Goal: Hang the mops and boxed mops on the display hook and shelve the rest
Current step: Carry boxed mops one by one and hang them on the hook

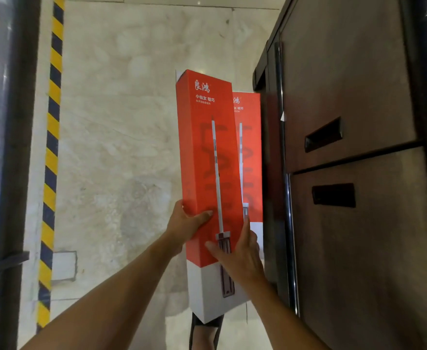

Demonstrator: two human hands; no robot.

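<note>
Head view, looking down at the floor (121, 102), pale marble w/ a yellow-black hazard stripe (52, 152) running along its left side. Dark metal post (7, 147) at far left edge.

Both forearms reach fwd from bottom of frame, bare, roughly parallel, converging on a tall red and white boxed mop (207, 173). Box is upright, tilted slightly, red upper part w/ white lettering and a printed mop picture, white lower part. Its bottom end sits low in frame, just above a foot in a dark sandal (204, 332); can't tell if box touches floor or foot.

Left hand (184, 223) grips the box's left edge about mid-lower height: thumb lies across the red front face, fingers wrap round behind, hidden. Wrist fairly straight, palm turned inward toward the box.

Right hand (240, 251) is on the box's right edge, a bit lower than the left: thumb pressed flat on the front near the red/white border, index finger stretched up along the edge, other fingers curl behind. So box is clamped between the two hands, each closed on a side.

Second box (249, 147), same print, stands just behind and right of the first, partly hidden, close against a dark brown cabinet (358, 173) w/ two recessed handles (323, 135). Cabinet fills right side.
</note>
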